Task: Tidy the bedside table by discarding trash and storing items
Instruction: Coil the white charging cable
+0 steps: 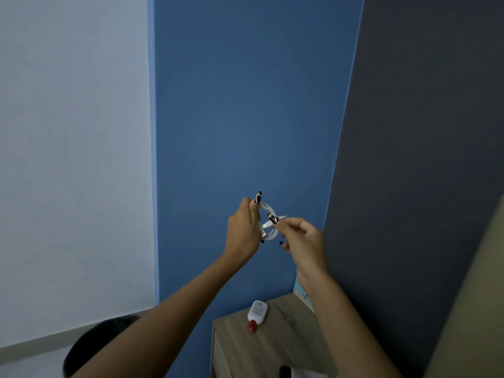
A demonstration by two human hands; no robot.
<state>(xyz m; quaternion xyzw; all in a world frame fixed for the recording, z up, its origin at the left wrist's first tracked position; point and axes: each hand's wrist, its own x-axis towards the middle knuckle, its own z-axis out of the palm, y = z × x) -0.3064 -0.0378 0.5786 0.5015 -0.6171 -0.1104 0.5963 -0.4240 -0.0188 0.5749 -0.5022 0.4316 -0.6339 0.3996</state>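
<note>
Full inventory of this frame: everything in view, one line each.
cable: 1, white, coiled, held up between both hands in front of the blue wall
bottle: 1, white with red cap, lying on the bedside table
bedside table: 1, light wood grain, lower centre
black-and-white item: 1, on the table, cut off by the bottom edge; cannot tell what it is
light-blue item: 1, at the table's back, mostly hidden by the right forearm
rounded object: 1, black, lower left; cannot tell what it is
blue wall: 1, blue, centre
left hand: 1, grips the coil
right hand: 1, pinches the cable
</note>
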